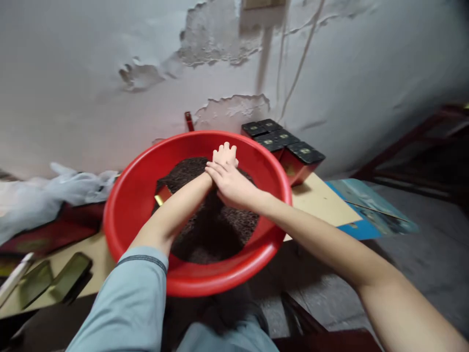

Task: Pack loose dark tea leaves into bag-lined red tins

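Note:
Both hands are over a large red basin (124,215) that holds dark, loose, grainy material (238,221). My left hand (224,155) has its fingers apart and pointing away, with nothing seen in it. My right hand (232,183) lies across the left wrist, its fingers touching the skin there. Left of my left forearm, a small red and gold box (163,194) sits partly in the grainy material.
Several red tins with black lids (305,152) stand behind the basin at right. Plastic bags (73,183) and open tin lids (71,276) lie at left. A blue printed sheet (366,195) extends past the board (326,198). Behind is a peeling wall.

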Available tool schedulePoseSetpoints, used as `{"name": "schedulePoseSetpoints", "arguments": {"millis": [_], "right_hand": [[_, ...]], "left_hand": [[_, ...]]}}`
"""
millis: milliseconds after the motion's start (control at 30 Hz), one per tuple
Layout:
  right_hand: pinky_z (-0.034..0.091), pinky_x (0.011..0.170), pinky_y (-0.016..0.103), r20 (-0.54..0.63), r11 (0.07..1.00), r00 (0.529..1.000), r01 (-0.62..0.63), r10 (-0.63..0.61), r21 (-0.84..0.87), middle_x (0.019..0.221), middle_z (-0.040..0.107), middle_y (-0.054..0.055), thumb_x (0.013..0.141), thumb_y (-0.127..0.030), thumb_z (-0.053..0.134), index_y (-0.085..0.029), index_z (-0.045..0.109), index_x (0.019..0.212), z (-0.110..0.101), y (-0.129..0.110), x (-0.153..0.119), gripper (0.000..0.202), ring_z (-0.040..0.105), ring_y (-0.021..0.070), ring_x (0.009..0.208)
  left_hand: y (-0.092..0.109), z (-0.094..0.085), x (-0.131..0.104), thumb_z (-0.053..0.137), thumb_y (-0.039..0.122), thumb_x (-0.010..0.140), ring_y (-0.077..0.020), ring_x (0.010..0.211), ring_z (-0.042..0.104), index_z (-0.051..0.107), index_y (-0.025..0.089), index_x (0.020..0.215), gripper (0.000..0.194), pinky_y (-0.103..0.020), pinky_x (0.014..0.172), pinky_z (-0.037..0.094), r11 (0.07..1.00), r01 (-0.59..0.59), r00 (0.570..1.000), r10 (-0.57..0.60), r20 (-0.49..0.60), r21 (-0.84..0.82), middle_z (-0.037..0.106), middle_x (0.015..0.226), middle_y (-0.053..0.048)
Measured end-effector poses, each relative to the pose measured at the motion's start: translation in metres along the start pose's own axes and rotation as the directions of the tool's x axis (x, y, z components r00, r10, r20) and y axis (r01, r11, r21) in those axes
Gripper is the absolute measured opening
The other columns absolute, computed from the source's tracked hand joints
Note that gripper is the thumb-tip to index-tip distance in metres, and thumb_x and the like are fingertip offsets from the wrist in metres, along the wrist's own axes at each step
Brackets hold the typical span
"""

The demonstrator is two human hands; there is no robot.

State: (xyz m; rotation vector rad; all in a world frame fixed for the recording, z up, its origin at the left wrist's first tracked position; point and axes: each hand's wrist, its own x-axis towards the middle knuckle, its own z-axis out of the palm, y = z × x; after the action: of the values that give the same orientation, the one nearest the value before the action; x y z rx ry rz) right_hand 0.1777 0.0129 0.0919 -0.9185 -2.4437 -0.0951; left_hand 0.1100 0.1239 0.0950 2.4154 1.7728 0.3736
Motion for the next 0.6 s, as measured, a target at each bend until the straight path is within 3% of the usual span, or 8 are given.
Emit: {"name": "schedulePoseSetpoints", "arguments": {"millis": [67, 133, 233, 267, 333, 400, 500, 600], "right_hand": [[0.027, 0.127, 0.069, 0.053, 0.984, 0.983, 0.175, -0.176, 0.018, 0.166, 0.037, 0.032, 0.087, -0.006, 0.047, 0.005, 0.040, 0.158, 0.020, -0.048, 0.012, 0.072, 0.028, 0.0427, 0.160], [0.025, 0.129, 0.065, 0.053, 0.913, 0.913, 0.400, -0.404, 0.076, 0.173, 0.024, 0.029, 0.087, -0.007, 0.048, 0.002, 0.032, 0.164, 0.038, -0.080, 0.016, 0.079, 0.015, 0.0393, 0.165], [0.026, 0.132, 0.055, 0.097, 0.822, 0.817, 0.562, -0.569, 0.091, 0.175, 0.026, 0.022, 0.089, -0.006, 0.046, -0.004, 0.032, 0.166, 0.059, -0.083, 0.022, 0.078, 0.020, 0.0316, 0.165], [0.027, 0.131, 0.056, 0.147, 0.863, 0.851, 0.503, -0.504, 0.046, 0.173, 0.031, 0.023, 0.087, -0.003, 0.044, -0.004, 0.035, 0.164, 0.065, -0.074, 0.024, 0.078, 0.026, 0.0311, 0.163], [0.032, 0.125, 0.067, 0.219, 0.977, 0.962, 0.188, -0.164, -0.097, 0.163, 0.043, 0.030, 0.085, 0.001, 0.042, 0.002, 0.043, 0.158, 0.075, -0.050, 0.028, 0.073, 0.039, 0.0389, 0.156], [0.027, 0.118, 0.082, 0.245, 0.978, 0.966, -0.030, 0.082, -0.206, 0.159, 0.047, 0.034, 0.085, 0.000, 0.044, 0.005, 0.048, 0.153, 0.083, -0.033, 0.030, 0.068, 0.040, 0.0496, 0.152], [0.030, 0.119, 0.079, 0.199, 0.993, 0.978, 0.076, -0.057, -0.089, 0.162, 0.046, 0.030, 0.088, -0.003, 0.047, -0.003, 0.055, 0.148, 0.091, -0.050, 0.031, 0.061, 0.044, 0.0467, 0.150], [0.047, 0.117, 0.060, 0.078, 0.967, 0.986, 0.123, -0.144, 0.223, 0.147, 0.056, 0.027, 0.087, -0.006, 0.049, -0.007, 0.059, 0.138, 0.093, -0.107, 0.034, 0.051, 0.057, 0.0345, 0.138]], "left_hand": [[-0.032, -0.013, -0.022, 0.058, 0.022, 0.099, -0.0335, 0.142, 0.051, 0.062, 0.018, 0.140, 0.042, -0.046, 0.116, 0.044, 0.994, 0.079, 0.996, -0.082, 0.034, 0.082, 0.052, 0.154, -0.018], [-0.065, -0.024, -0.043, 0.055, 0.026, 0.100, -0.0308, 0.139, 0.056, 0.061, 0.018, 0.142, 0.043, -0.042, 0.113, 0.048, 0.976, 0.186, 0.974, -0.198, 0.108, 0.110, 0.054, 0.153, -0.018], [-0.111, -0.037, -0.074, 0.053, 0.030, 0.102, -0.0264, 0.132, 0.063, 0.060, 0.020, 0.143, 0.043, -0.034, 0.107, 0.052, 0.944, 0.312, 0.927, -0.328, 0.180, 0.112, 0.056, 0.151, -0.016], [-0.124, -0.038, -0.085, 0.053, 0.030, 0.102, -0.0262, 0.131, 0.064, 0.061, 0.020, 0.143, 0.042, -0.033, 0.106, 0.052, 0.937, 0.325, 0.921, -0.344, 0.183, 0.129, 0.057, 0.150, -0.015], [-0.148, -0.038, -0.103, 0.053, 0.028, 0.102, -0.0287, 0.136, 0.060, 0.059, 0.019, 0.144, 0.044, -0.037, 0.109, 0.051, 0.925, 0.340, 0.915, -0.367, 0.165, 0.172, 0.056, 0.151, -0.016], [-0.166, -0.033, -0.114, 0.054, 0.024, 0.101, -0.0317, 0.141, 0.055, 0.058, 0.016, 0.146, 0.046, -0.042, 0.113, 0.048, 0.916, 0.333, 0.919, -0.368, 0.139, 0.225, 0.054, 0.153, -0.019], [-0.179, -0.022, -0.114, 0.053, 0.025, 0.102, -0.0333, 0.143, 0.052, 0.056, 0.013, 0.149, 0.049, -0.047, 0.116, 0.044, 0.912, 0.281, 0.928, -0.338, 0.160, 0.300, 0.051, 0.156, -0.022], [-0.184, -0.014, -0.107, 0.050, 0.023, 0.104, -0.0331, 0.144, 0.050, 0.056, 0.012, 0.151, 0.048, -0.049, 0.117, 0.041, 0.921, 0.231, 0.934, -0.301, 0.194, 0.315, 0.050, 0.157, -0.022]]}}
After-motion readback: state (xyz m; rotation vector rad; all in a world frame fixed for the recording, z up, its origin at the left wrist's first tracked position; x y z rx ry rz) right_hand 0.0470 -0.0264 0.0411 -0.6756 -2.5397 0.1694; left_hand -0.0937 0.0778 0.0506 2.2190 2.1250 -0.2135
